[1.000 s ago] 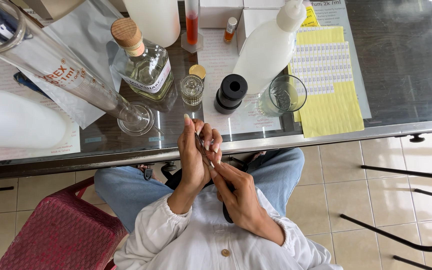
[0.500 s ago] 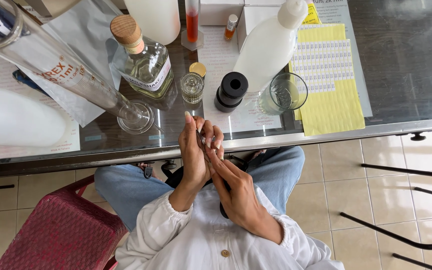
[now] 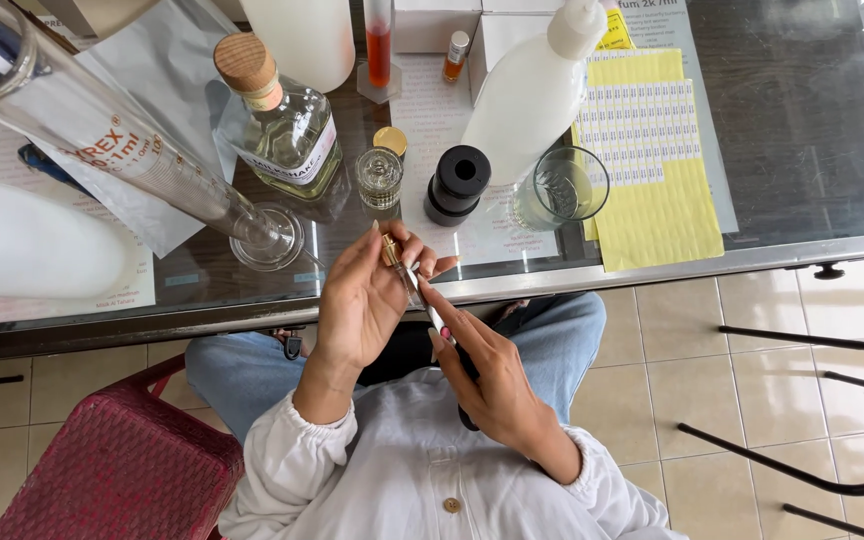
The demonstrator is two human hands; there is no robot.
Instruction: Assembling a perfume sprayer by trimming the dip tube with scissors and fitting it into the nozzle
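Note:
My left hand is raised in front of the table edge and pinches a small clear vial with a gold top between thumb and fingers. Just below and to the right, my right hand holds a thin, pen-like tool. The tool's tip points up at the vial and meets it. Part of a dark object shows under the right palm. Both hands hover over my lap, with blue jeans and white sleeves below them.
The glass table carries a tilted graduated cylinder, a wood-stoppered bottle, a small gold-capped jar, a black cap, a white squeeze bottle, a beaker and yellow label sheets. A red stool stands left, a black chair frame right.
Both hands stay together at the table edge. The fingers shift slightly around the vial and the thin tool; nothing on the table moved.

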